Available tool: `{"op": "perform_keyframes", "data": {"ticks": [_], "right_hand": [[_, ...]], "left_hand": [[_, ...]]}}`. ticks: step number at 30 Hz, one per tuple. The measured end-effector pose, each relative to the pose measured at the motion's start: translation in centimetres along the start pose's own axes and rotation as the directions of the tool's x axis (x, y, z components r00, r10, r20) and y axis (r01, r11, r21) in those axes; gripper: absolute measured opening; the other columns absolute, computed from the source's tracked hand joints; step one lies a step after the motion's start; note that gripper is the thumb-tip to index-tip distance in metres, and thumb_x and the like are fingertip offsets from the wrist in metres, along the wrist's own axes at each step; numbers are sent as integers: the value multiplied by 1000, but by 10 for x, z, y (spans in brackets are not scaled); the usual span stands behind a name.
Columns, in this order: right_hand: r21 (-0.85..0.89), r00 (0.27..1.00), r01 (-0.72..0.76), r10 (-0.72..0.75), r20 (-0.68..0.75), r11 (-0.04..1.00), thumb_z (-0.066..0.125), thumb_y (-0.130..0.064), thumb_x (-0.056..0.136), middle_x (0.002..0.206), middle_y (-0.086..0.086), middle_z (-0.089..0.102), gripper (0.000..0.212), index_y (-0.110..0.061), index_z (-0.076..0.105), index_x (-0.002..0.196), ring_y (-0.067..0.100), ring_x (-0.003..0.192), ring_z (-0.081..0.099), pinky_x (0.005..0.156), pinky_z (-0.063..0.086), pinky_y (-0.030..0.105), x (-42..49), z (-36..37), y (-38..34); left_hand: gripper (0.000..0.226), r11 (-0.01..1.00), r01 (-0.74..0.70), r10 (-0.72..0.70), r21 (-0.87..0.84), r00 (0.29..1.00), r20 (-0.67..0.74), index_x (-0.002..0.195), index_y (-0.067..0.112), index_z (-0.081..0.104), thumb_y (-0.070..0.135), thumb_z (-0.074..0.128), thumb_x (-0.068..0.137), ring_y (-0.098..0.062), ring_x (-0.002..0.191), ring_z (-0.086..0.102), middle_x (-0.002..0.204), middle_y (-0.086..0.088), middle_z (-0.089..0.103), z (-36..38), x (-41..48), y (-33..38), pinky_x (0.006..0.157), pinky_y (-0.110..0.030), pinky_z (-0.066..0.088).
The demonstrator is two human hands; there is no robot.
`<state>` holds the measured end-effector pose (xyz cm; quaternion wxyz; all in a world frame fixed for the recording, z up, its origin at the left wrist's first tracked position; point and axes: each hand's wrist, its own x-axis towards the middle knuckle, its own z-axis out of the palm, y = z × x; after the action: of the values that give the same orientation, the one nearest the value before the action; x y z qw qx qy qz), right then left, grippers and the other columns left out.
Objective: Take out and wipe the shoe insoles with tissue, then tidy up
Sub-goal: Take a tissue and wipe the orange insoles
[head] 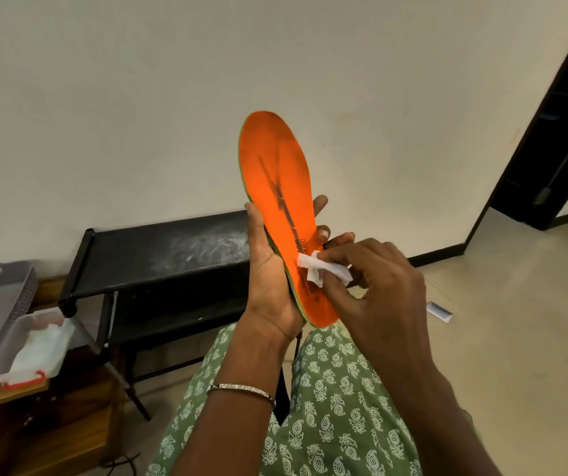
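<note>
The orange insole (pixel 281 207) is out of its shoe and held upright in front of the person, toe end up, heel end down just above the lap. The left hand (pixel 269 286) cradles it from behind and from its left edge, the thumb lying along that edge and the fingertips curling round the opposite edge, so the fingers are closed on the insole. On the insole's heel half, the right hand (pixel 375 286) pinches a crumpled white tissue (pixel 320 269) between thumb and bunched fingertips and presses it against the orange face. Dark smudges and a worn print run up the middle of the insole toward the toe, so I judge the wiping to be only partly done on this one. Below and to the left of the insole stands a black shoe rack (pixel 159 259) with a dusty top shelf, and further left of the insole a white tray (pixel 62 341) holds more tissue. No shoe or second insole is visible, so whether another has been cleaned cannot be told; wiping the toe half, returning the insole and tidying appear to remain.
</note>
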<state>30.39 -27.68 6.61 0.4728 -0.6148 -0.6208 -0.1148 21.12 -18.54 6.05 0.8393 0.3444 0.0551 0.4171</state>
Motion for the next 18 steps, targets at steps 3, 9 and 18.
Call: {"op": "perform_keyframes", "data": {"ticks": [3,9,18], "right_hand": [[222,990,-21,-10,138,975,77,-21,84,88,-12,70,14,-21,77,98,7,77,61,63,51,23,-5,-4,-10],[49,976,-33,22,215,998,80,-31,77,79,-24,66,14,-31,77,91,5,73,56,60,38,14,0,-20,5],[281,953,-65,-24,302,957,79,-19,81,82,-14,70,15,-23,79,95,6,75,61,62,44,12,-6,-14,-9]], "left_hand": [[97,1000,-8,8,-25,1000,4,147,10,46,82,29,85,-26,89,68,88,-7,54,2,-1,1,96,-53,53],[99,1000,-10,10,-27,1000,-11,149,10,44,84,29,85,-26,92,69,87,-6,55,1,-5,3,91,-52,55],[100,999,4,-4,-48,1000,6,148,7,44,83,33,85,-27,92,67,88,-8,51,0,-7,1,101,-55,49]]}}
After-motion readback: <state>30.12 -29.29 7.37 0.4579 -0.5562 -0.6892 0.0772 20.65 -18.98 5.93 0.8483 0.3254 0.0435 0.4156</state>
